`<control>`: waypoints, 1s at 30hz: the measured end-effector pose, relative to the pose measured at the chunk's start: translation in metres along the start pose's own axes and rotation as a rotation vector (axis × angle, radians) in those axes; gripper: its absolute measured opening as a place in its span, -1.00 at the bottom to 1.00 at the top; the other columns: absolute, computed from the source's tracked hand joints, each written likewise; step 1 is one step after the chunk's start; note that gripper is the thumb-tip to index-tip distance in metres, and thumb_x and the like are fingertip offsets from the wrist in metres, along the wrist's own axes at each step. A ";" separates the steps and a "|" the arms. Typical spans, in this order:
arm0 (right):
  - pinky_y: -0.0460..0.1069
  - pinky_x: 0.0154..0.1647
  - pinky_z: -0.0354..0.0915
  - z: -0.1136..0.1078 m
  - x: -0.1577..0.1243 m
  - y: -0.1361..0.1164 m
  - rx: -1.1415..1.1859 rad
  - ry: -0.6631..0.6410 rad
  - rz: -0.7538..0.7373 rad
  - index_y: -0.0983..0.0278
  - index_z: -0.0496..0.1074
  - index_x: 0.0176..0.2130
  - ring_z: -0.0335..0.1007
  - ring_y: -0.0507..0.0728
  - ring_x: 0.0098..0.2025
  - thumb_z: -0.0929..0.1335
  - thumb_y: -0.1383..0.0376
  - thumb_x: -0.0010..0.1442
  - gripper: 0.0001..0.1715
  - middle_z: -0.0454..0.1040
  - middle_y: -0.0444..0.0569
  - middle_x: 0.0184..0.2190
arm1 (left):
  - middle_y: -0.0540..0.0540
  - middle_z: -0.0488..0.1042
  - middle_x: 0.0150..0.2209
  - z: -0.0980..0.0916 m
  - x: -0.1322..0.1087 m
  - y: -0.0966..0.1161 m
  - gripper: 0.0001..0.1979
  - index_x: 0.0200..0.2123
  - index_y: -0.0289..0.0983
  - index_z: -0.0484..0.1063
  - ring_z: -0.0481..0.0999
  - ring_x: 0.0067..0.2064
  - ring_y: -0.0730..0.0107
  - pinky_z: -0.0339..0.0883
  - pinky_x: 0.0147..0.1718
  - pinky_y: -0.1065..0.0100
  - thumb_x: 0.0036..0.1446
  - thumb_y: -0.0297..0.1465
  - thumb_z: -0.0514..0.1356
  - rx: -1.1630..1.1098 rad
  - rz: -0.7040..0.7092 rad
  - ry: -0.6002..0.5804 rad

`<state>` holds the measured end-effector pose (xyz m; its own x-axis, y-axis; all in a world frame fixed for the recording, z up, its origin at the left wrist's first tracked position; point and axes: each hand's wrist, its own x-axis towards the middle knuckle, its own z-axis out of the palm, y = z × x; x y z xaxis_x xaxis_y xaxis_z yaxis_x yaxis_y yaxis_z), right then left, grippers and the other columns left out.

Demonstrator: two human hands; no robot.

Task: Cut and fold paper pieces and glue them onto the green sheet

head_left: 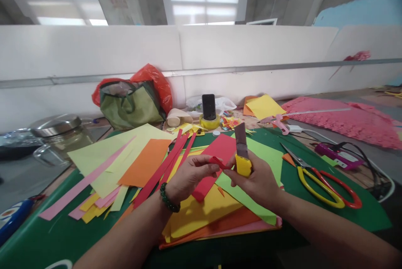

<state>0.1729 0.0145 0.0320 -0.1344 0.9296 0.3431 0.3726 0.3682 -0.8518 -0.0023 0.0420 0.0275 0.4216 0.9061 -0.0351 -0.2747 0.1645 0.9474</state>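
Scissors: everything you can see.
The scissors have metal-looking blades joined at a pivot and two long handle loops, one yellow, one red, plastic-looking. They lie on the green surface, right of the right hand, blades pointing away to the left, apparently nearly shut. No hand touches them; contact with the nearby orange scrap is unclear.

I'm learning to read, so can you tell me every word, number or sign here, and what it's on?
No word, number or sign can be read for sure.
Pillar: faint red marks, maybe writing, too blurred to read.
Blue thing at the left edge: a printed pattern, too blurred to read.
Purple box: any print is too small to read.
Yellow tool and red strip: no words seen.
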 end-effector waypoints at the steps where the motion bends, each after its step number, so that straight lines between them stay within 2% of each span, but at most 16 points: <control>1: -0.04 -0.54 0.31 0.001 0.000 0.000 0.008 0.007 -0.001 0.18 0.27 -0.38 0.36 0.06 -0.62 0.39 0.12 0.07 -0.75 0.41 -0.17 -0.58 | -0.06 0.55 -0.42 0.000 0.000 0.000 -0.72 -0.45 -0.29 0.60 0.42 -0.39 0.46 0.32 -0.33 0.40 -0.29 -0.28 0.48 -0.015 -0.025 -0.006; 4: -0.02 -0.53 0.32 0.005 0.001 0.001 -0.004 0.033 -0.015 0.18 0.27 -0.38 0.39 0.08 -0.60 0.39 0.10 0.06 -0.73 0.45 -0.12 -0.54 | -0.09 0.57 -0.35 0.000 -0.001 0.000 -0.70 -0.42 -0.29 0.61 0.44 -0.34 0.45 0.31 -0.32 0.43 -0.27 -0.27 0.47 -0.035 -0.075 -0.029; 7: -0.03 -0.54 0.31 0.006 0.002 -0.001 -0.022 0.033 -0.029 0.19 0.29 -0.37 0.37 0.07 -0.61 0.40 0.08 0.07 -0.72 0.45 -0.10 -0.53 | -0.06 0.55 -0.40 -0.001 -0.001 0.001 -0.70 -0.43 -0.29 0.60 0.43 -0.37 0.52 0.31 -0.34 0.48 -0.26 -0.25 0.47 -0.065 -0.080 -0.035; 12: -0.04 -0.60 0.30 -0.001 0.003 -0.007 0.113 0.058 0.015 0.20 0.28 -0.38 0.33 0.03 -0.64 0.44 0.00 0.00 -0.60 0.45 -0.10 -0.48 | -0.06 0.51 -0.38 -0.004 -0.002 0.007 -0.68 -0.47 -0.30 0.52 0.45 -0.37 0.51 0.33 -0.39 0.49 -0.25 -0.23 0.47 -0.144 -0.090 0.009; 15: -0.03 -0.58 0.29 -0.005 0.004 -0.007 0.077 0.073 0.022 0.19 0.27 -0.40 0.31 0.04 -0.62 0.44 -0.03 -0.01 -0.58 0.42 -0.12 -0.50 | -0.06 0.50 -0.41 -0.004 -0.003 0.009 -0.69 -0.48 -0.32 0.50 0.46 -0.39 0.50 0.35 -0.37 0.46 -0.24 -0.25 0.47 -0.171 -0.116 -0.002; 17: -0.02 -0.53 0.29 -0.005 0.005 -0.006 -0.034 0.077 -0.024 0.18 0.27 -0.41 0.31 0.06 -0.57 0.43 -0.03 0.00 -0.59 0.40 -0.11 -0.52 | -0.06 0.50 -0.43 -0.004 -0.003 0.009 -0.70 -0.48 -0.33 0.49 0.47 -0.39 0.50 0.36 -0.34 0.44 -0.20 -0.26 0.45 -0.171 -0.137 -0.037; 20: 0.01 -0.42 0.29 -0.002 0.007 -0.004 -0.210 0.069 -0.172 0.18 0.25 -0.46 0.28 0.10 -0.47 0.41 -0.03 0.03 -0.60 0.37 -0.08 -0.52 | -0.04 0.49 -0.46 -0.005 -0.003 0.007 -0.71 -0.47 -0.33 0.49 0.48 -0.39 0.49 0.37 -0.33 0.43 -0.19 -0.27 0.45 -0.169 -0.150 -0.074; 24: -0.01 -0.40 0.26 0.000 0.010 -0.002 -0.272 0.060 -0.327 0.18 0.21 -0.49 0.25 0.09 -0.46 0.37 0.01 0.10 -0.63 0.34 -0.09 -0.52 | 0.00 0.48 -0.46 -0.005 -0.003 0.005 -0.70 -0.48 -0.33 0.49 0.46 -0.40 0.53 0.36 -0.36 0.46 -0.23 -0.30 0.47 -0.174 -0.167 -0.051; 27: -0.03 -0.43 0.23 0.001 0.011 0.000 -0.277 0.060 -0.372 0.18 0.20 -0.47 0.24 0.07 -0.48 0.36 0.13 0.12 -0.71 0.33 -0.11 -0.52 | -0.01 0.49 -0.45 -0.005 -0.004 0.005 -0.69 -0.47 -0.33 0.50 0.45 -0.41 0.53 0.35 -0.38 0.47 -0.25 -0.30 0.48 -0.167 -0.164 -0.054; 30: -0.04 -0.43 0.22 0.002 0.011 0.000 -0.264 0.046 -0.347 0.18 0.20 -0.45 0.26 0.07 -0.48 0.36 0.20 0.12 -0.76 0.33 -0.11 -0.50 | -0.03 0.50 -0.43 -0.006 -0.004 0.004 -0.68 -0.44 -0.33 0.50 0.45 -0.42 0.53 0.34 -0.38 0.46 -0.23 -0.28 0.47 -0.149 -0.156 -0.080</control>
<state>0.1698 0.0246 0.0348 -0.2543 0.7476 0.6136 0.5350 0.6373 -0.5547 -0.0103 0.0416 0.0297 0.5345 0.8323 -0.1469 -0.3226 0.3616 0.8748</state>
